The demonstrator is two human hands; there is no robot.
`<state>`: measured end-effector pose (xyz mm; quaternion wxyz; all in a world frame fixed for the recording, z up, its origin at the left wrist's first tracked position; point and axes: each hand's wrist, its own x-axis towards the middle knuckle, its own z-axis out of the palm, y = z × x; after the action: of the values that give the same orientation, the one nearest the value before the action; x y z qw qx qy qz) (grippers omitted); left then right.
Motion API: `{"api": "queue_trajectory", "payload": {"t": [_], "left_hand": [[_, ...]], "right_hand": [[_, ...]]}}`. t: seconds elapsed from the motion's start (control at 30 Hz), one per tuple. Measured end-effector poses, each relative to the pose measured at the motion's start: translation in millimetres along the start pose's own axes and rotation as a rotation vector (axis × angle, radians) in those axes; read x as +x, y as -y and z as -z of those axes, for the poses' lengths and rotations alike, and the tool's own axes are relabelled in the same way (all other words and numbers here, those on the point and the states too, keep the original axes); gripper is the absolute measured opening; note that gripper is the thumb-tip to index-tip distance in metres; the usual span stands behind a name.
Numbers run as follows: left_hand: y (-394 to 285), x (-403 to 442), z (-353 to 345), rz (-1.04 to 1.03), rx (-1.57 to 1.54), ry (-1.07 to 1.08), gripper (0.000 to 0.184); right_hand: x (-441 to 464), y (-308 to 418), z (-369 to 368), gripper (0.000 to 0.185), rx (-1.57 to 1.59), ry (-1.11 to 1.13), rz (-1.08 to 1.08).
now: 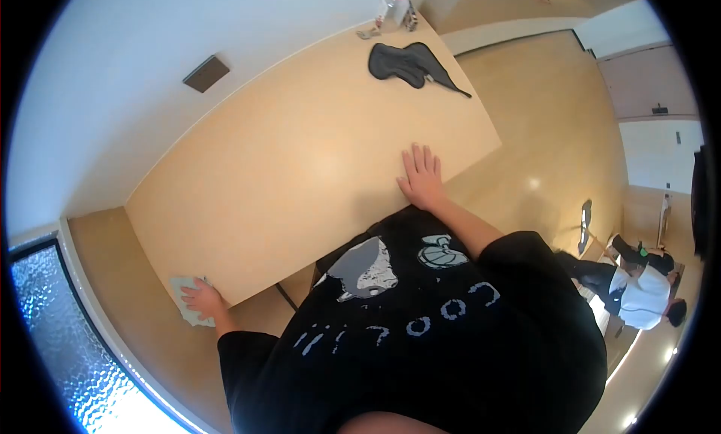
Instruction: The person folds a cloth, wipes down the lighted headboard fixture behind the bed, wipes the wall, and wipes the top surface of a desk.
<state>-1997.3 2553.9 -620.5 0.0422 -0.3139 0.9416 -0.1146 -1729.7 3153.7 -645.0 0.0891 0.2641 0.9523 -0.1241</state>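
At the near-left corner of the table (285, 171), my left hand (201, 299) holds a pale grey-green cloth (185, 311) against the edge. Its fingers lie over the cloth, and part of the cloth sticks out past them. My right hand (422, 180) rests palm down on the tabletop by the near-right edge, fingers stretched out and nothing in it. Farther back on the right lies a dark grey, flat fabric-like item (409, 64) with a narrow tail; I cannot make out its kind.
A clear bottle (393, 6) and small items (369, 34) stand at the far-right corner against the wall. A dark plate (206, 74) is on the wall. A textured window (64, 329) is at left. Another person (638, 291) is on the right, beside a long-handled tool (584, 227).
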Motion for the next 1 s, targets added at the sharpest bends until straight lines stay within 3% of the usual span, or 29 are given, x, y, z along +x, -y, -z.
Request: {"api": "queue_trajectory", "payload": {"t": [0.1, 0.27, 0.47, 0.6, 0.77, 0.87, 1.0], "left_hand": [[-31, -31, -13, -0.134, 0.055, -0.011, 0.075], [-81, -101, -2, -0.581, 0.055, -0.095, 0.078], [-143, -190, 21, -1.243, -0.103, -0.117, 0.085], [-193, -251, 45, -1.532, -0.185, -0.095, 0.082], [-215, -301, 74, -1.756, -0.187, -0.088, 0.079], [-259, -327, 83, -1.911, -0.264, -0.141, 0.078], [-260, -352, 87, -2.036, -0.289, -0.175, 0.075]], "right_hand": [[-2, 2, 11, 0.073, 0.029, -0.017, 0.052], [-16, -4, 27, 0.063, 0.187, -0.09, 0.254], [-47, -17, 8, 0.056, 0.178, -0.369, -0.05], [-77, -57, 12, 0.06, 0.172, -0.427, -0.301], [-155, -70, -1, 0.06, 0.568, -0.261, -0.503], [-190, -79, -47, 0.06, 0.66, -0.182, -0.645], [-256, -53, -117, 0.062, 0.634, -0.078, -0.747]]}}
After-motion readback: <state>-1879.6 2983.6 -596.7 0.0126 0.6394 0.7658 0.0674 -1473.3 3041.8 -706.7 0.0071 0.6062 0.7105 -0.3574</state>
